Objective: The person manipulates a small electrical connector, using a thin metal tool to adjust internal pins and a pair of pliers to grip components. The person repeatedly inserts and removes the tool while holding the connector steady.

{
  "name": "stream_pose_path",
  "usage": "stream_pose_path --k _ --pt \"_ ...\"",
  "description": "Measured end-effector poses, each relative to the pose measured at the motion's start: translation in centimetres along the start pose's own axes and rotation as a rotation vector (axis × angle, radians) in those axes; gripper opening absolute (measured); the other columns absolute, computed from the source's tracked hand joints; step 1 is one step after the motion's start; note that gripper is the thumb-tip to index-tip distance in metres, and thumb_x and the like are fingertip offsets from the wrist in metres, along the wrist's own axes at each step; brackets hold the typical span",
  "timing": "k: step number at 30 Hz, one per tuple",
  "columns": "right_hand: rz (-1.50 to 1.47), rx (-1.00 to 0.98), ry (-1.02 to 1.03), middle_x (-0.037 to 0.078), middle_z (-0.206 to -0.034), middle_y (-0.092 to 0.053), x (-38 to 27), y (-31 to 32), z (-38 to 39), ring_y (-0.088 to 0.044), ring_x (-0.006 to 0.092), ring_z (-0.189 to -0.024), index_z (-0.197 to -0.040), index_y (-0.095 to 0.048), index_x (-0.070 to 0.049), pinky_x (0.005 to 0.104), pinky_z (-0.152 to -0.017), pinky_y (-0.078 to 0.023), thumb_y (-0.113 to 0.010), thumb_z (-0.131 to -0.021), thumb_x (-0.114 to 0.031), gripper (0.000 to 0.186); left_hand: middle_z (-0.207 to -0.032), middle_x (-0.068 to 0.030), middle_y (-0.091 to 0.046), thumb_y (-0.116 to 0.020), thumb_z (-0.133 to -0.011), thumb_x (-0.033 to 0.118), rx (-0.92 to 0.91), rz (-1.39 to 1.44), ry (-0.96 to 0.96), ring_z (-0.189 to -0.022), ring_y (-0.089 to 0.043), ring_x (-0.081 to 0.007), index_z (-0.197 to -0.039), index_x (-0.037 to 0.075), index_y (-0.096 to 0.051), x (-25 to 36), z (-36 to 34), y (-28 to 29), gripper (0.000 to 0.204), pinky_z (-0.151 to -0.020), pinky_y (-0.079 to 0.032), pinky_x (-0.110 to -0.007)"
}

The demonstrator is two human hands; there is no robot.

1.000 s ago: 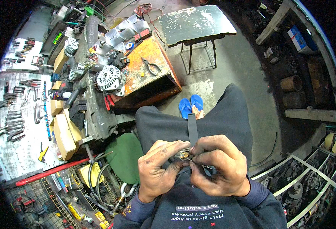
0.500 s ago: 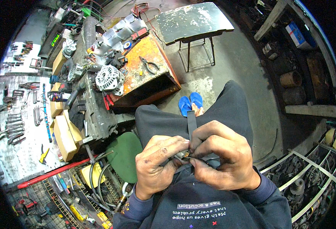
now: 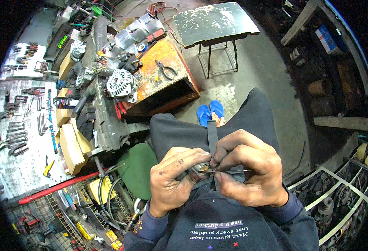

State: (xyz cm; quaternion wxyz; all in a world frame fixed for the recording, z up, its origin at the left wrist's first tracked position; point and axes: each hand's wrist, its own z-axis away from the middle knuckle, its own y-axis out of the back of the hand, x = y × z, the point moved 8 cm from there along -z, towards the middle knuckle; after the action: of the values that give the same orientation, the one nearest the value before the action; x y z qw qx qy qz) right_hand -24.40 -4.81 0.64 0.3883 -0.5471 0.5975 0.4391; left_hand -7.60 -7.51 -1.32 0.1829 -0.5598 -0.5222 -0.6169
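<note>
The left hand (image 3: 173,180) is curled shut around a small metal part (image 3: 198,168), of which only a brassy, silvery end shows between the fingers, held over the lap. The right hand (image 3: 250,169) pinches a thin metal tool (image 3: 230,171) between thumb and forefinger, its tip touching the part; a flat dark strip (image 3: 212,138) rises from between the two hands toward the knees. This looks like fine work on the part itself, picking or prying at its end. The next move likely calls for a steady left grip and light, exact pressure at the tool tip, since a slip would meet the left fingers.

Beside the left knee stands a green stool seat (image 3: 136,167). Farther left, the orange workbench (image 3: 163,79) carries a pair of pliers (image 3: 166,69) and, at its edge, an alternator (image 3: 121,83). Behind these sit clear plastic bins (image 3: 144,25); what they hold cannot be made out. Cardboard boxes (image 3: 71,142) lie closed along the bench. On the right, a wire rack (image 3: 338,196) holds dark machine parts.
</note>
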Motion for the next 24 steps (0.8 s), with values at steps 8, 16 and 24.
stream_pose_path --k 8,16,24 --pt "0.03 0.026 -0.006 0.015 -0.093 -0.068 0.1 0.0 0.2 -0.069 0.0203 -0.079 -0.079 -0.066 0.001 0.031 -0.07 -0.056 -0.078 -0.066 0.005 0.018 -0.107 -0.0108 -0.079 -0.085 -0.073 0.003 -0.008 0.008 0.001 -0.101 -0.073 -0.0267 -0.111 0.006 -0.078 0.0 0.0 -0.3 0.039 -0.09 -0.056 -0.036" --pt "-0.012 -0.087 -0.023 0.013 -0.093 -0.068 0.7 -0.2 -0.4 -0.069 0.0217 -0.08 -0.079 -0.067 0.0 0.0323 -0.072 -0.056 -0.077 -0.067 0.003 0.016 -0.107 -0.0101 -0.079 -0.085 -0.072 0.002 -0.023 -0.044 -0.063 -0.099 -0.073 -0.0265 -0.108 0.006 -0.078 0.5 -0.3 -0.2 0.037 -0.091 -0.056 -0.036" --pt "-0.177 -0.027 -0.169 0.013 -0.094 -0.068 2.0 1.2 -0.2 -0.068 0.0234 -0.086 -0.085 -0.067 0.001 0.0352 -0.076 -0.054 -0.077 -0.076 0.002 0.013 -0.104 -0.0107 -0.079 -0.086 -0.071 0.001 -0.038 0.054 0.084 -0.095 -0.073 -0.0257 -0.113 0.006 -0.078 -1.0 0.1 0.3 0.043 -0.085 -0.057 -0.036"
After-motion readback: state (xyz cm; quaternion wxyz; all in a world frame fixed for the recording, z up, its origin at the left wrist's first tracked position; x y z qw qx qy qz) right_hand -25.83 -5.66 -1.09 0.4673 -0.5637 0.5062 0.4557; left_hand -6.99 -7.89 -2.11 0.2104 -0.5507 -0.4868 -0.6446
